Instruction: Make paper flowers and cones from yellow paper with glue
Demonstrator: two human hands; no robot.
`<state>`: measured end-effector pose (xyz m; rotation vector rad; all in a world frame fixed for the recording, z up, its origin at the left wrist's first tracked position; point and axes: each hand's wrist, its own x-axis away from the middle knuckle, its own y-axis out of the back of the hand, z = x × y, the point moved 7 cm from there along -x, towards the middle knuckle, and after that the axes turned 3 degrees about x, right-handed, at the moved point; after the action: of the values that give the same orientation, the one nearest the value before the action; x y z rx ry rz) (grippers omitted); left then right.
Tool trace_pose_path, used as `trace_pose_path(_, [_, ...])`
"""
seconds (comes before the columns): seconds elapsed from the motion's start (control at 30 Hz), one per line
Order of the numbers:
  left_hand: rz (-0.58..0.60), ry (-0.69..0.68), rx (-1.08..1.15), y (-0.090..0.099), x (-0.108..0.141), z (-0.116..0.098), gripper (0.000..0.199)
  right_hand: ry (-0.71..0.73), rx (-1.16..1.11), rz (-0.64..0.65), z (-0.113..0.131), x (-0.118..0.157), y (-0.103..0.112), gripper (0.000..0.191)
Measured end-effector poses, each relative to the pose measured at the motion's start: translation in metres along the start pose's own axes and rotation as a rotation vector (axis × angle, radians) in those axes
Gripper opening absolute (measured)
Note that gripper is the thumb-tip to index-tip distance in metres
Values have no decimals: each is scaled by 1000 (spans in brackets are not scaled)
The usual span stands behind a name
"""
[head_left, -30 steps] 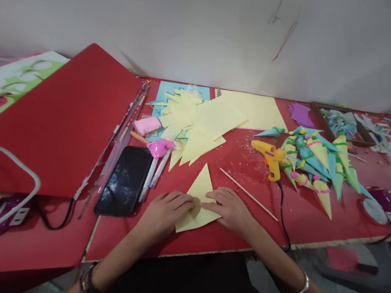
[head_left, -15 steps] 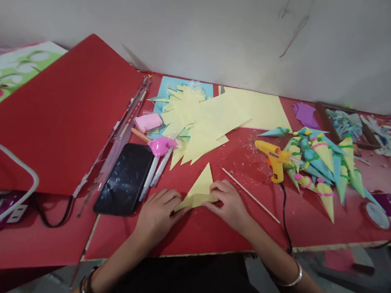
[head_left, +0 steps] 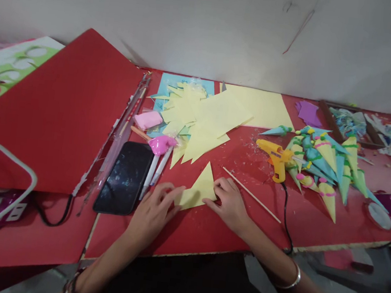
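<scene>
A small yellow paper triangle (head_left: 197, 194) lies on the red tabletop in front of me, its tip pointing away. My right hand (head_left: 231, 204) pinches its right corner between thumb and fingers. At the opposite corner, my left hand (head_left: 153, 210) has its thumb and index finger apart, the index fingertip at the paper's edge. Just beyond my right hand is a thin wooden stick (head_left: 251, 194), lying slantwise. A black phone (head_left: 124, 178) rests left of my left hand, beside white glue sticks (head_left: 155, 172).
Yellow paper pieces (head_left: 216, 116) are heaped at the back. On the right, a yellow glue gun (head_left: 275, 158) with a black cord touches a pile of decorated paper cones (head_left: 321, 156). A large red board (head_left: 53, 125) covers the left side. Pink clay packs (head_left: 162, 145) sit near the phone.
My left hand has shifted slightly left and its fingers have opened from the paper's corner. The near edge, curled up before, now lies flatter. My right hand stays at its corner.
</scene>
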<state>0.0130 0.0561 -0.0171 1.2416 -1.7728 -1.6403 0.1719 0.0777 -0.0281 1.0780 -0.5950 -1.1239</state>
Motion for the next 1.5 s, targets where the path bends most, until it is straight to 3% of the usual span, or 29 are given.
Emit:
trace_pose_path(0.13, [120, -281, -68, 1, 1, -22, 51, 16, 41, 1, 0, 0, -2, 24])
trace_pose_path(0.27, [200, -352, -97, 2, -3, -34, 44, 27, 86, -13, 2, 0, -2, 24])
trace_pose_path(0.5, [251, -319, -89, 2, 8, -20, 44, -60, 20, -22, -3, 7, 6, 16])
trace_pose_path(0.77, [286, -268, -69, 0, 24, -6, 47, -153, 55, -108, -28, 22, 20, 11])
trace_pose_path(0.83, [277, -274, -70, 0, 24, -6, 48, -113, 101, -179, -22, 27, 23, 14])
trace_pose_path(0.9, [274, -278, -64, 1, 23, -7, 48, 22, 166, -220, -4, 32, 21, 30])
trace_pose_path(1.0, [288, -276, -54, 2, 22, -8, 49, 276, 225, -127, 32, 39, 3, 41])
trace_pose_path(1.13, [272, -284, -80, 2, 22, -9, 48, 346, 223, 37, 49, 38, -12, 38])
trace_pose_path(1.3, [246, -279, -87, 6, 25, -6, 47, 346, 208, 61, 39, 35, -5, 39])
trace_pose_path(1.5, [264, -259, -68, 12, 26, -4, 44, 214, 235, 44, 15, 42, 5, 49])
